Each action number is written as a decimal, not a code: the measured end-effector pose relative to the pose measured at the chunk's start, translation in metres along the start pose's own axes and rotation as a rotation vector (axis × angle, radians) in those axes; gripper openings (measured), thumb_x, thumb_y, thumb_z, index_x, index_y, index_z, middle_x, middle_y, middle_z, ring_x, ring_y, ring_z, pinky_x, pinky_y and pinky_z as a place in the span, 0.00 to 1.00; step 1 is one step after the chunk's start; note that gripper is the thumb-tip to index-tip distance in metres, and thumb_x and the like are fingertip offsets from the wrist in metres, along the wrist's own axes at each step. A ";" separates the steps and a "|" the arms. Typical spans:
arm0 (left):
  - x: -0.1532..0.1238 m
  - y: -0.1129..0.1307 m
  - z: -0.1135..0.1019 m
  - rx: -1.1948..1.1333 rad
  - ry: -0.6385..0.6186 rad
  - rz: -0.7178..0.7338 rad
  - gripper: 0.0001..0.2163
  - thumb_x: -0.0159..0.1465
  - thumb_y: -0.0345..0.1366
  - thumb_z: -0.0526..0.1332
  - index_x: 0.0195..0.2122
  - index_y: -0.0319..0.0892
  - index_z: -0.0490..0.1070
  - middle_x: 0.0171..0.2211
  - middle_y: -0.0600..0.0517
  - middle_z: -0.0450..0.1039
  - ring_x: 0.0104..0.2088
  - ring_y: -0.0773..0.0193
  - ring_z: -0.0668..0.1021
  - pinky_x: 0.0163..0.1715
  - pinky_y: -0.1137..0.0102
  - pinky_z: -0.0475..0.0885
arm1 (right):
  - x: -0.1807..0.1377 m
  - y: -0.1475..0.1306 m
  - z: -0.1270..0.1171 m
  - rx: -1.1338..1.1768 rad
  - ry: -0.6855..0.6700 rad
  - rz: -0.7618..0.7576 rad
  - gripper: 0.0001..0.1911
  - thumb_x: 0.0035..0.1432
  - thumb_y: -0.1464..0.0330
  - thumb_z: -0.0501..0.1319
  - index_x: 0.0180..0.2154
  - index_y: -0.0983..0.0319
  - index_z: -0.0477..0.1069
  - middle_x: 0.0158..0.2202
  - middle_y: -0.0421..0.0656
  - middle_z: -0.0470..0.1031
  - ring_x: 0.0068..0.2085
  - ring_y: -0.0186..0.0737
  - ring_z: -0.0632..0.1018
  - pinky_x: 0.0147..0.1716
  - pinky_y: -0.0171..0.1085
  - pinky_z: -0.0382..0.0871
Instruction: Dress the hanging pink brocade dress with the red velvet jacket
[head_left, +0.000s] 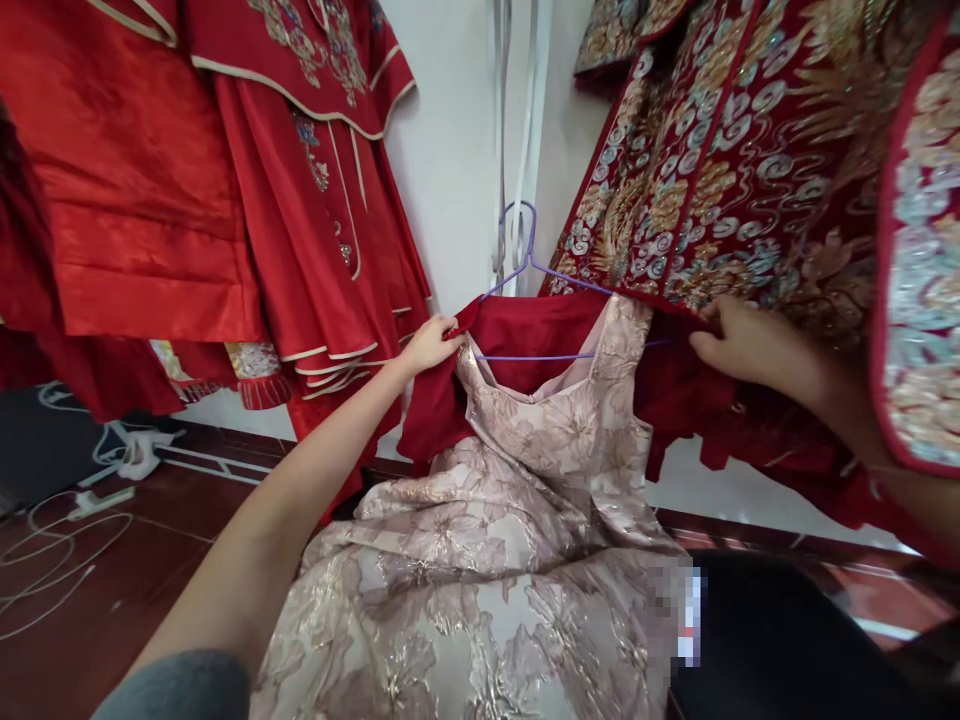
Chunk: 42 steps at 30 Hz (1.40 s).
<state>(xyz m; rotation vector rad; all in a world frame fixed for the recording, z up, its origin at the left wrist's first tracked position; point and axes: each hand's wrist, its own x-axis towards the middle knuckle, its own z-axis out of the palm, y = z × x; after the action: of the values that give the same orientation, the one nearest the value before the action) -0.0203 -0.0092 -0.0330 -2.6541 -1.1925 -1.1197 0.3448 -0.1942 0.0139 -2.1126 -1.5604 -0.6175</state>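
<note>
A pale pink floral brocade dress (517,500) hangs from a purple wire hanger (529,262) in the middle of the view, and its skirt spreads down toward me. A dark red garment (525,335) lies around its neckline. My left hand (429,343) pinches the red cloth at the dress's left shoulder. My right hand (739,343) grips the red cloth at the right side, under the hem of a heavily embroidered red and gold robe (750,150).
Plain red satin garments (225,170) hang at the left against a white wall (457,140). White cables and a power strip (97,495) lie on the dark red floor at lower left. A black object (787,640) sits at lower right.
</note>
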 end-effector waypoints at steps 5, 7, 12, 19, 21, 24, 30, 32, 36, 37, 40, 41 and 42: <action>-0.024 0.022 -0.005 0.081 0.058 -0.010 0.10 0.62 0.41 0.53 0.27 0.44 0.57 0.29 0.51 0.61 0.33 0.60 0.69 0.38 0.65 0.65 | 0.004 -0.064 0.010 0.282 0.099 0.011 0.10 0.57 0.70 0.52 0.42 0.63 0.64 0.36 0.53 0.75 0.33 0.45 0.74 0.32 0.39 0.60; -0.028 0.029 -0.009 0.111 0.048 -0.031 0.09 0.63 0.41 0.52 0.27 0.44 0.58 0.29 0.51 0.61 0.34 0.59 0.69 0.39 0.64 0.66 | -0.003 -0.094 0.021 0.437 0.074 -0.103 0.08 0.56 0.73 0.51 0.39 0.62 0.63 0.35 0.50 0.75 0.33 0.42 0.74 0.34 0.37 0.62; -0.028 0.032 -0.015 0.202 0.025 -0.048 0.08 0.62 0.40 0.54 0.29 0.43 0.60 0.32 0.48 0.62 0.37 0.56 0.70 0.41 0.61 0.66 | -0.027 -0.122 0.049 0.554 -0.142 -0.357 0.08 0.52 0.76 0.54 0.36 0.60 0.61 0.36 0.47 0.75 0.34 0.42 0.76 0.35 0.36 0.65; -0.020 0.028 -0.007 0.250 0.003 -0.060 0.08 0.63 0.41 0.54 0.33 0.42 0.63 0.36 0.45 0.64 0.41 0.53 0.70 0.43 0.58 0.66 | -0.024 -0.091 0.056 0.613 -0.130 -0.225 0.21 0.46 0.71 0.61 0.43 0.63 0.59 0.35 0.45 0.69 0.31 0.39 0.73 0.32 0.37 0.67; -0.020 0.029 -0.007 0.275 -0.002 -0.059 0.08 0.63 0.41 0.54 0.34 0.42 0.64 0.37 0.45 0.64 0.41 0.53 0.70 0.44 0.58 0.66 | -0.020 -0.085 0.057 0.713 -0.094 -0.205 0.31 0.43 0.72 0.62 0.50 0.64 0.55 0.40 0.47 0.67 0.31 0.37 0.72 0.31 0.37 0.68; -0.025 0.029 -0.009 0.324 0.028 -0.050 0.09 0.64 0.42 0.53 0.35 0.41 0.65 0.41 0.42 0.64 0.45 0.51 0.69 0.46 0.56 0.65 | -0.016 -0.075 0.056 0.769 -0.078 -0.323 0.39 0.41 0.76 0.59 0.57 0.61 0.51 0.42 0.45 0.65 0.32 0.36 0.71 0.34 0.38 0.69; -0.032 0.031 -0.017 0.246 0.145 -0.084 0.09 0.61 0.41 0.56 0.29 0.41 0.65 0.40 0.43 0.66 0.45 0.51 0.69 0.46 0.59 0.65 | -0.011 -0.054 0.051 0.692 -0.044 -0.505 0.25 0.42 0.77 0.58 0.46 0.59 0.66 0.39 0.42 0.68 0.34 0.37 0.70 0.38 0.39 0.68; -0.028 0.043 -0.019 0.121 0.148 -0.125 0.09 0.62 0.41 0.55 0.28 0.42 0.65 0.33 0.47 0.67 0.38 0.56 0.72 0.42 0.62 0.67 | -0.009 -0.051 0.054 0.769 -0.075 -0.463 0.21 0.43 0.76 0.59 0.43 0.60 0.66 0.37 0.42 0.70 0.34 0.37 0.71 0.38 0.38 0.69; -0.023 0.096 -0.013 -0.051 0.249 -0.015 0.08 0.63 0.39 0.54 0.29 0.42 0.64 0.31 0.50 0.67 0.33 0.62 0.72 0.38 0.67 0.68 | -0.010 -0.061 0.062 1.016 -0.260 -0.344 0.17 0.44 0.74 0.60 0.40 0.60 0.66 0.36 0.42 0.71 0.33 0.35 0.73 0.38 0.37 0.71; -0.023 0.111 -0.009 -0.060 0.211 0.042 0.09 0.63 0.40 0.54 0.29 0.42 0.64 0.30 0.51 0.67 0.33 0.63 0.72 0.37 0.68 0.68 | -0.010 -0.065 0.063 1.069 -0.300 -0.334 0.17 0.43 0.74 0.60 0.39 0.60 0.66 0.36 0.42 0.71 0.34 0.35 0.74 0.38 0.37 0.72; -0.026 0.137 0.006 -0.007 0.005 0.154 0.04 0.60 0.37 0.58 0.32 0.42 0.65 0.34 0.50 0.68 0.33 0.62 0.73 0.37 0.67 0.69 | -0.013 -0.075 0.061 1.170 -0.318 -0.350 0.16 0.43 0.74 0.61 0.38 0.61 0.66 0.37 0.42 0.71 0.35 0.35 0.74 0.40 0.37 0.72; -0.027 0.139 0.012 0.014 -0.044 0.138 0.04 0.58 0.35 0.59 0.34 0.42 0.66 0.36 0.49 0.68 0.34 0.61 0.74 0.37 0.67 0.69 | -0.014 -0.077 0.060 1.185 -0.299 -0.363 0.16 0.43 0.74 0.61 0.38 0.61 0.66 0.37 0.42 0.71 0.36 0.35 0.75 0.41 0.38 0.72; -0.028 0.137 0.019 0.024 -0.072 0.103 0.05 0.57 0.32 0.60 0.35 0.42 0.66 0.37 0.48 0.69 0.34 0.60 0.75 0.37 0.66 0.70 | -0.015 -0.079 0.059 1.192 -0.278 -0.376 0.15 0.43 0.74 0.61 0.38 0.61 0.67 0.37 0.43 0.71 0.36 0.35 0.75 0.41 0.38 0.72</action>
<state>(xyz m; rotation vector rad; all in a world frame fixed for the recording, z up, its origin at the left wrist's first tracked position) 0.0689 -0.1187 -0.0292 -2.7238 -1.0590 -0.9964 0.2709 -0.1501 -0.0360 -1.0215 -1.7959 0.4744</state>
